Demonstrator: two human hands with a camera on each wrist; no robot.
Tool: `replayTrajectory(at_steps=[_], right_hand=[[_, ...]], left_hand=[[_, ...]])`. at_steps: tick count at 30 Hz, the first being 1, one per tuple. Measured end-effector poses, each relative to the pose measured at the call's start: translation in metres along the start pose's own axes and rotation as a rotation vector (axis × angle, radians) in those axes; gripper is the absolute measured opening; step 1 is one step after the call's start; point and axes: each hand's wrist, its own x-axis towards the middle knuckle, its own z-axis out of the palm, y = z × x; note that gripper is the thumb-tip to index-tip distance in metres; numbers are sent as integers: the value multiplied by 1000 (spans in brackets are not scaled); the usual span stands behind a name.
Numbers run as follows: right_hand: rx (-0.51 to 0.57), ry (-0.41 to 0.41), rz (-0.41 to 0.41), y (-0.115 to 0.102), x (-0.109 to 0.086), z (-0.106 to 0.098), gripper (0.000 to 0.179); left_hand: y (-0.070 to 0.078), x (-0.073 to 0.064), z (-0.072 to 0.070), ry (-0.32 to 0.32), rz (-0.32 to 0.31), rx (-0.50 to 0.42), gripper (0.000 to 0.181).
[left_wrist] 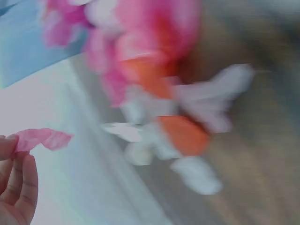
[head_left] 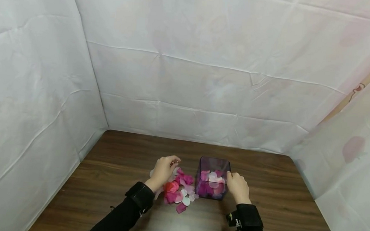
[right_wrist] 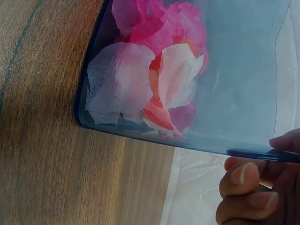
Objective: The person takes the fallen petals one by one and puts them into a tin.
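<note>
Between its thumb and fingers my left hand pinches a pink artificial petal, seen best in the left wrist view. Below and beside that hand, a loose pile of petals in pink, red, white and magenta lies on the table. To the right of the pile stands a clear purple-tinted plastic box, open at the top. Several petals lie inside it. My right hand grips the wall of the box at its right side, thumb on one face and fingers on the other.
The brown wood-grain table has its far edge against a pale cloth backdrop. Cloth side walls rise left and right. One magenta petal lies at the near side of the pile.
</note>
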Motion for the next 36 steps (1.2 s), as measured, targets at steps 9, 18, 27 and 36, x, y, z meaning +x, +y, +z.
replayTrajectory(at_steps=[9,18,27,36], right_hand=[[-10,-20,-13,2,-3,1,48],[-8,-6,-13,-2,0,-3,47],[-13,-13,-14,-2,-2,-2,48],[-22,-27,-12,-3,-1,-1,49]], left_hand=[[56,32,2,-42,110,-198,14],[101,38,45,-230,263,-119,14],[105,33,59,-284,243,-52,18],[88,34,50,-286,180,-80,27]])
